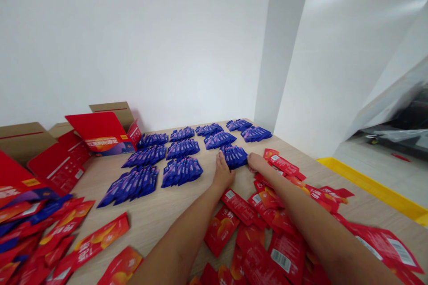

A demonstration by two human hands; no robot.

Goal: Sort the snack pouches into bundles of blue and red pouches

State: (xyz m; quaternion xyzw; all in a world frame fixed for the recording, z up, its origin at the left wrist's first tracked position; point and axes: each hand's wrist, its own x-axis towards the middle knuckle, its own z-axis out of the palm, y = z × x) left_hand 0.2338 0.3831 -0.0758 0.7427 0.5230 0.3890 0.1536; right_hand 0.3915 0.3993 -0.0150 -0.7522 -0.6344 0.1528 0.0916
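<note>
Both arms reach forward over the table to a row of blue packets [234,156]. My left hand [223,173] is against the row's left end, its fingers closed around that edge. At the right end my right hand [256,162] pinches the edge of the same row. The packets lie overlapped like a fan on the wood. Other blue bundles sit behind and to the left, the closest being one bundle [217,140] just beyond. Loose red packets [239,207] are spread beneath and between my forearms.
Open red boxes [103,136] stand at the left against the wall. A pile of red and blue packets [36,236] lies at the lower left. Beyond the table's [143,213] right edge is a yellow crate [371,187].
</note>
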